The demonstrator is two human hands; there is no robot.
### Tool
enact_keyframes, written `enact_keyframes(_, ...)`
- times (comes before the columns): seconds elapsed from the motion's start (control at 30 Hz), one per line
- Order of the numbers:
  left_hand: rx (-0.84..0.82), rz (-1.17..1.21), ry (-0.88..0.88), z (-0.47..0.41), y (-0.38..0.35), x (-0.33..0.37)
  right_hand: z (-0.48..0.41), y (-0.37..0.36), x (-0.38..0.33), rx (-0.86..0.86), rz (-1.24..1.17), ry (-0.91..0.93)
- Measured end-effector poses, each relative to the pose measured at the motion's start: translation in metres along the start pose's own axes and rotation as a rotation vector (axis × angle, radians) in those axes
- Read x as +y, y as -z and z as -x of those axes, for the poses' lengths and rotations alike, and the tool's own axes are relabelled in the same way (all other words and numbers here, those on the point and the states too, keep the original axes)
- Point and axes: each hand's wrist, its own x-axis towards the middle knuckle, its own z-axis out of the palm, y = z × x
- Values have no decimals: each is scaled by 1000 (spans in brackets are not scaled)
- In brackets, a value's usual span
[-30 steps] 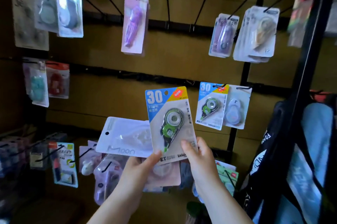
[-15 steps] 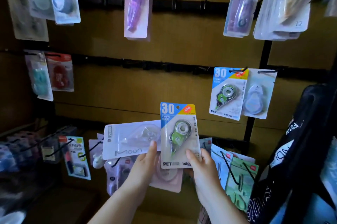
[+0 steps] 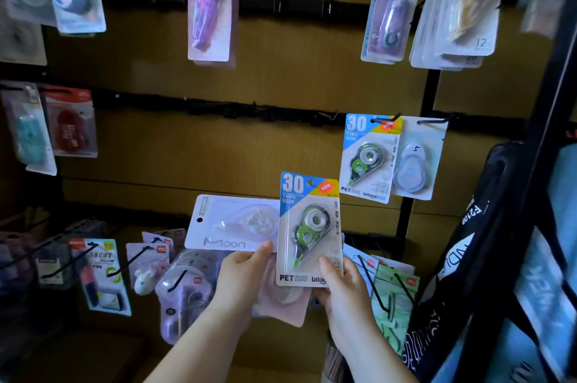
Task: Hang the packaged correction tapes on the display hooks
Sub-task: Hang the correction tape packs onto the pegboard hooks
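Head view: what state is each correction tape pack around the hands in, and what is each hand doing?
Green 30 pack: not on a hook, upright, pinched near its bottom by the right hand.
Moon pack: not on a hook, turned sideways, held by the left hand.
Matching green pack: hanging on a hook.
White pack: hanging on the next hook.

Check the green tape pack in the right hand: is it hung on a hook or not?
Not hung. The right hand pinches the pack upright by its bottom edge; no hook runs through its hang hole.
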Motion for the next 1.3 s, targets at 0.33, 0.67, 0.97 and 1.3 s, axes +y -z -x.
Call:
enact_keyframes(0.33,45,-46,-118,-4,-14,0,4,9,-14,71,-22,93)
enact_keyframes(0.67,67,-111,-167,2,-11,24,0,31,-88,167,139,412)
enact_keyframes(0.97,51,-57,-177,5,-12,26,-5,30,-112,155,190,413)
enact_keyframes(1.3,63,-83,-173,3,-10,27,-13,36,-106,185,137,372)
